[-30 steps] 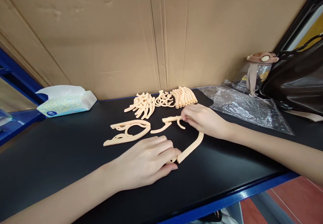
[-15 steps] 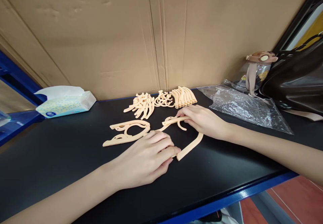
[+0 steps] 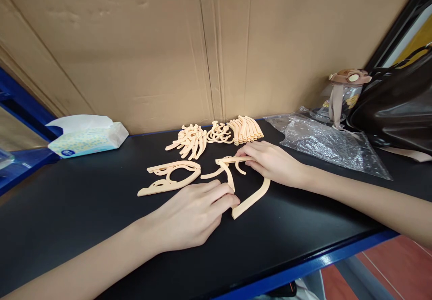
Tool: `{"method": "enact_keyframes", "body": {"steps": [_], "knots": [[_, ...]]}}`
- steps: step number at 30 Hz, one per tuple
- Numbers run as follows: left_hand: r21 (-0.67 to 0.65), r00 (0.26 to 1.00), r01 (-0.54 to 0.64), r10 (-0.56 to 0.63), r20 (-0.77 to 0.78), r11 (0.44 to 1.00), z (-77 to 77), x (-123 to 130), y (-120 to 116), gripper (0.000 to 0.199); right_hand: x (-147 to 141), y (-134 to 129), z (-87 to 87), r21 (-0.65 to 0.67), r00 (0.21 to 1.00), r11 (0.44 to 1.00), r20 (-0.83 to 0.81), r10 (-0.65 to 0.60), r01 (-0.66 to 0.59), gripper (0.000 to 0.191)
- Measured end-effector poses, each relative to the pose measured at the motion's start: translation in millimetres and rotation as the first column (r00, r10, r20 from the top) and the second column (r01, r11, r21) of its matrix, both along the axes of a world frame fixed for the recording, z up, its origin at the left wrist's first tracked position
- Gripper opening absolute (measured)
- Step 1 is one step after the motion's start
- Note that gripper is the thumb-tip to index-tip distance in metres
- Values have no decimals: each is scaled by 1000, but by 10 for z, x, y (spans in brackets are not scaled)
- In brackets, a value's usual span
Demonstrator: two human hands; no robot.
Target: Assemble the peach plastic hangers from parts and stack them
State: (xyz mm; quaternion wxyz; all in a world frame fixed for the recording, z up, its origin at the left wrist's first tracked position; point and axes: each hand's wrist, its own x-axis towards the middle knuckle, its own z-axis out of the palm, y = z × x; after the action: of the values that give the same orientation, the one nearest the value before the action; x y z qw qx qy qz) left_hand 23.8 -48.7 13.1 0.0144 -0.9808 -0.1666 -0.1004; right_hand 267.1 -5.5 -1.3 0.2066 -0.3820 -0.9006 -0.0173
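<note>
A pale-orange plastic folding hanger (image 3: 252, 202) lies partly joined on the table between my hands. My right hand (image 3: 276, 164) has its fingers closed around the upper arm of it, over the bend. Under those fingers a small curved end (image 3: 241, 168) sticks out. With its fingertips pinched together, my left hand (image 3: 199, 213) grips a short arm piece (image 3: 228, 174) that runs up to the hanger's far end; its lower end is hidden by my fingers. A loose-looking curved piece (image 3: 211, 174) points left from that joint. Left of it rests another folding hanger (image 3: 189, 182), folded.
Behind are piles of hook-shaped pieces (image 3: 191, 140), small curled pieces (image 3: 219, 133) and stacked arm pieces (image 3: 246, 129). A tissue pack (image 3: 89, 142) stands at left. Clear plastic wrapping (image 3: 324, 142), a bottle (image 3: 349, 95) and a dark bag (image 3: 398, 102) are at right.
The short arm piece in my left hand has swung to stand more upright, with its upper end at the hanger's joint. The hanger's lower arm has shifted slightly left and nearer. My right hand stays put.
</note>
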Motion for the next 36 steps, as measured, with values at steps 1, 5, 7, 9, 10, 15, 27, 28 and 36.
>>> {"method": "enact_keyframes", "body": {"steps": [1, 5, 7, 9, 10, 15, 27, 28, 36], "knots": [[-10, 1000, -5, 5, -2, 1000, 8, 6, -2, 26, -2, -2, 2, -4, 1000, 1000, 3, 0, 0, 22], [-62, 999, -17, 19, 29, 998, 23, 22, -13, 13, -16, -10, 10, -6, 1000, 1000, 21, -11, 11, 18], [-71, 998, -21, 24, 50, 997, 18, 19, -15, 5, -21, -13, 15, -2, 1000, 1000, 16, -20, 20, 16], [-50, 998, -24, 26, 55, 998, 6, 10, -12, 4, -24, -17, 19, 2, 999, 999, 6, -36, 36, 14], [-33, 998, -26, 28, 54, 999, -1, 5, -8, 6, -23, -18, 20, 2, 999, 999, 2, -45, 45, 14], [-9, 997, -45, 46, 68, 999, -27, -21, 11, 5, -13, -18, 14, 14, 995, 995, -6, -95, 95, 13], [-121, 987, -50, 68, 145, 991, -39, -4, 1, 13, -15, -17, 35, 27, 987, 987, -6, -158, 158, 11], [-125, 988, -44, 62, 145, 991, -36, 0, -1, 16, -14, -16, 31, 26, 989, 989, -4, -147, 147, 11], [-143, 988, -4, 26, 150, 990, -18, 20, 1, 22, -10, -15, 20, 36, 1000, 999, 25, -17, 17, 14]]}}
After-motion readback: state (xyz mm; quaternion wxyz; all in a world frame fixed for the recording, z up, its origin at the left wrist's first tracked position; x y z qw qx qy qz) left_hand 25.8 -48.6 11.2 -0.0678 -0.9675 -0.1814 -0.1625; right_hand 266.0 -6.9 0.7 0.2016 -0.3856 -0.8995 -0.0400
